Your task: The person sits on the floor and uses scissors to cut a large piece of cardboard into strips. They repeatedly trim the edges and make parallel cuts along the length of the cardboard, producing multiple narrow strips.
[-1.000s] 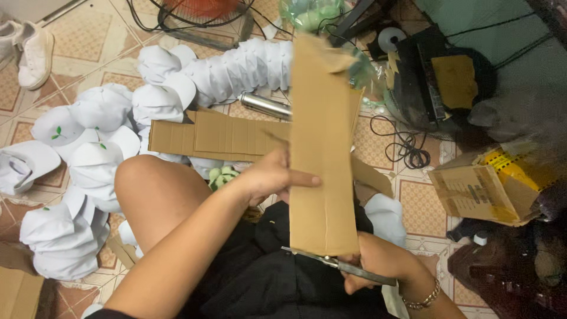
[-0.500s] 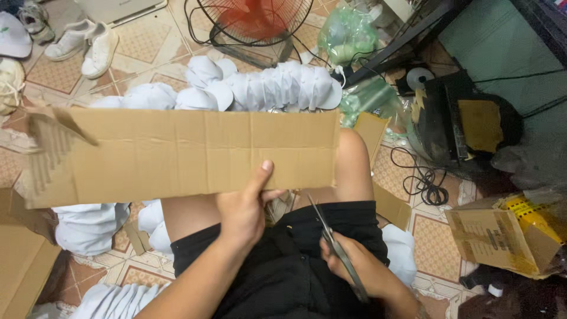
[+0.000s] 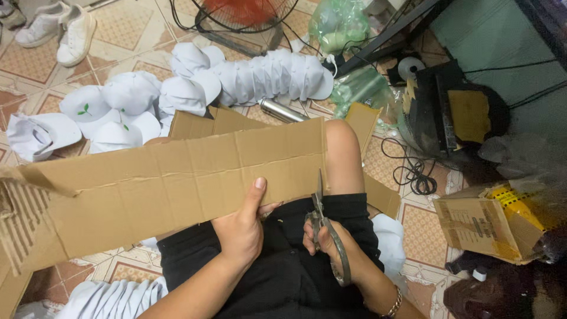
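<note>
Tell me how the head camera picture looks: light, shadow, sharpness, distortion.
Head view: soft, even indoor light, no hard shadows; the cardboard strip and scissors are sharp, no motion blur; the right side darkens, so the black items by the torn box lose detail; slight wide-angle bending near the edges; faint sheen on the metal tube.

The left hand (image 3: 239, 227) reaches forward from the lower left, forearm bare, thumb stretched up and pressed flat, fingers curled underneath in a pinch. The right hand (image 3: 325, 239) sits just beside it, fingers closed in a grip, knuckles up, a bracelet on the wrist, forearm running off lower right.
</note>
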